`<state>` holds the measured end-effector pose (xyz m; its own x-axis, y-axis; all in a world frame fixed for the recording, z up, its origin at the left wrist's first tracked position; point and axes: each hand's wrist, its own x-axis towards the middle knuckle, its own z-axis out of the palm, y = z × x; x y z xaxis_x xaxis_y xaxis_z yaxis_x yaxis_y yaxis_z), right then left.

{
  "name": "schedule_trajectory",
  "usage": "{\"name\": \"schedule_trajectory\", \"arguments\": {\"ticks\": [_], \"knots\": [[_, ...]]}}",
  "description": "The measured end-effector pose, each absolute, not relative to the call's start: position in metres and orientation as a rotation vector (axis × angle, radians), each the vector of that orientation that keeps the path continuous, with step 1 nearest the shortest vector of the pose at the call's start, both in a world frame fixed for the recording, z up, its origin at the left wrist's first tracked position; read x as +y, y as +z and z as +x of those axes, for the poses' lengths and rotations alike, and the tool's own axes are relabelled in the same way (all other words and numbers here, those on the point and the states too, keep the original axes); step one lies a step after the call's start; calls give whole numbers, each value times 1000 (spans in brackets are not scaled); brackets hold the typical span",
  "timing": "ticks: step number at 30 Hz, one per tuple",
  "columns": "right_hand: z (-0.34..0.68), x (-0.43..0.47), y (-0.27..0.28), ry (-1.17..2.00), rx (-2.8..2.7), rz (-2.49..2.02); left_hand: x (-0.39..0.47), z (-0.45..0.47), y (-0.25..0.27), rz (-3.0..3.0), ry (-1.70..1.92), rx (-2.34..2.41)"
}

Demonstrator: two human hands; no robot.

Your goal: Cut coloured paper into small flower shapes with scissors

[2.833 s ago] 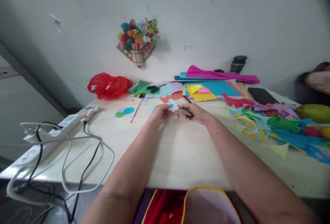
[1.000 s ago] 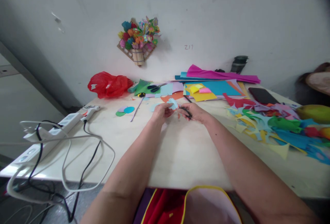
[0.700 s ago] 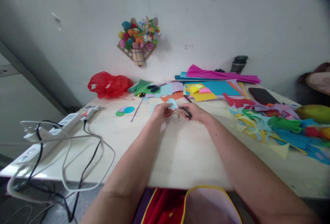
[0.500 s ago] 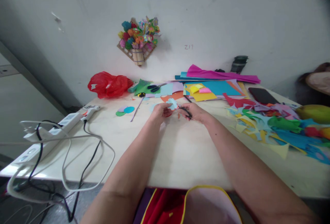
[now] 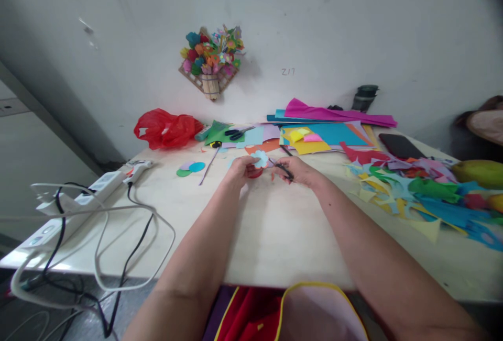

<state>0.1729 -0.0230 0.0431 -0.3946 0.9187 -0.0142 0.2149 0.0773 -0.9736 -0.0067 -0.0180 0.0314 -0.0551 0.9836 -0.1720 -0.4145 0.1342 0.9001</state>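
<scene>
Between the thumb and fingers of my left hand [image 5: 244, 168] is a light blue paper flower [image 5: 261, 159] with a scalloped edge. My right hand [image 5: 297, 169] grips a pair of dark-handled scissors [image 5: 283, 170], whose blades point left at the flower's right edge. Whether the blades touch the paper is too small to tell. A red paper piece [image 5: 256, 173] shows just under my left fingers. Left of my hands, several paper circles [image 5: 197, 167] in blue, green and lilac lie overlapped on the table [image 5: 271, 241].
A heap of paper scraps [image 5: 432, 189] and a dark phone [image 5: 404, 145] lie right. Coloured sheets [image 5: 341, 135] and a second pair of scissors [image 5: 234, 134] are at the back. A red plastic bag [image 5: 167, 129], a power strip [image 5: 98, 186] and loose cables occupy the left.
The light blue flower has turned slightly in my left hand, and its face shows more fully. Little else differs; my right hand keeps the scissors beside it.
</scene>
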Motion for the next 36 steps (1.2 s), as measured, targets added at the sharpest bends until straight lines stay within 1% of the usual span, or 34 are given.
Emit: {"name": "schedule_trajectory", "arguments": {"ticks": [22, 36], "knots": [[175, -21, 43, 1343, -1746, -1103, -17, -15, 31, 747, 1338, 982], [177, -25, 48, 1312, -1785, -1137, -16, -17, 31, 745, 1373, 1035]]}}
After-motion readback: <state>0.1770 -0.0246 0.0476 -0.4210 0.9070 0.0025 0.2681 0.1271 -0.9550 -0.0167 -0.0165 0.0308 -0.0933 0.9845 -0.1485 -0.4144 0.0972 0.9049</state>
